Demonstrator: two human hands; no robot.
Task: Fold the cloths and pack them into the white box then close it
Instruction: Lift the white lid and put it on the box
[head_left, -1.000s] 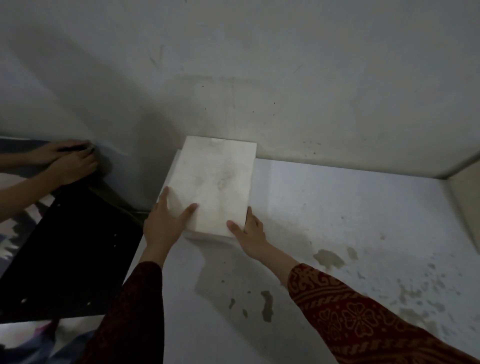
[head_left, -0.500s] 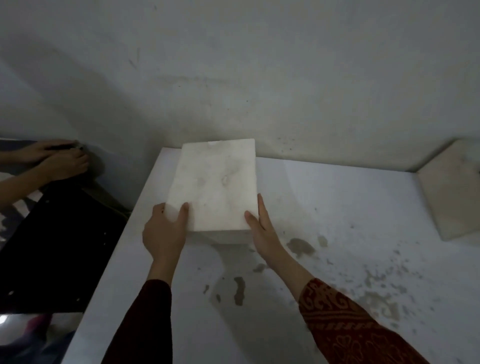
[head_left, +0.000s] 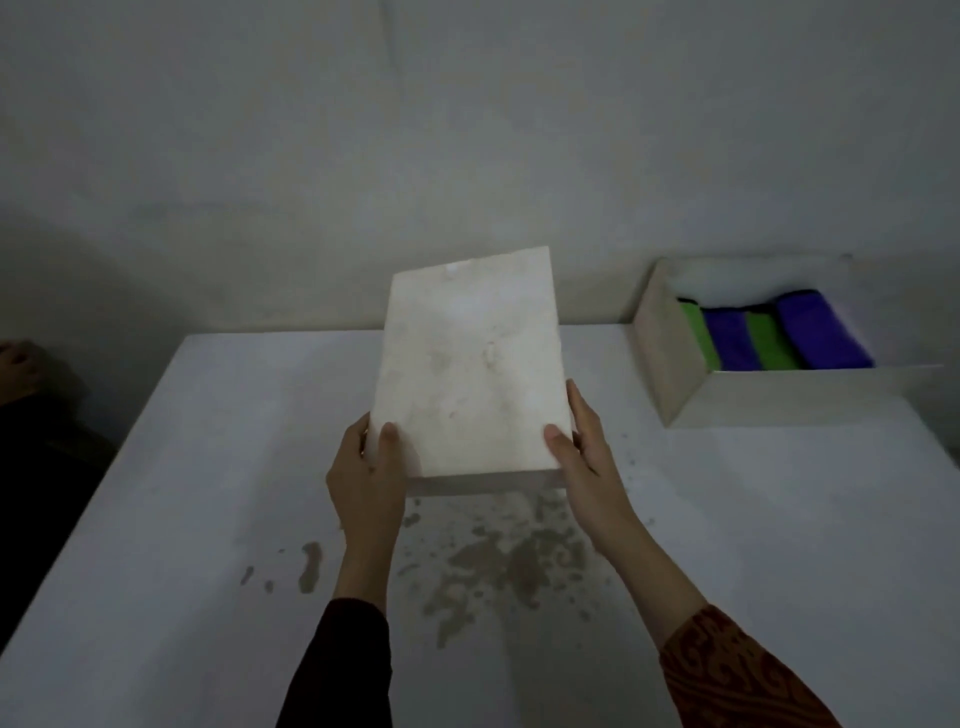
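- The left hand (head_left: 366, 475) grips the near left corner of the lid (head_left: 470, 364), thumb curled over the top face and fingers wrapped under the edge.
- The right hand (head_left: 584, 457) grips the near right corner the same way, thumb on top, fingers along the side.
- The lid is a flat white rectangle with a shallow rim, its matte top marked with faint brownish smudges; it is held up off the counter (head_left: 208, 493) and tilted, far edge higher.
- The left sleeve (head_left: 343, 670) is plain dark cloth; the right sleeve (head_left: 727, 675) is dark red with an orange woven pattern.
- The counter is smooth and white, with brown blotches and specks (head_left: 498, 566) just below the hands.
- The white box (head_left: 670, 353) sits open at the far right of the counter, against the wall, well apart from the lid.
- Inside it lie folded cloths (head_left: 769, 338) side by side, soft and fuzzy, in green and purple-blue bands.
- The wall (head_left: 467, 130) behind is plain grey-white plaster, dimly lit.
- At the far left edge another person's hand (head_left: 18, 364) rests beside a dark surface.
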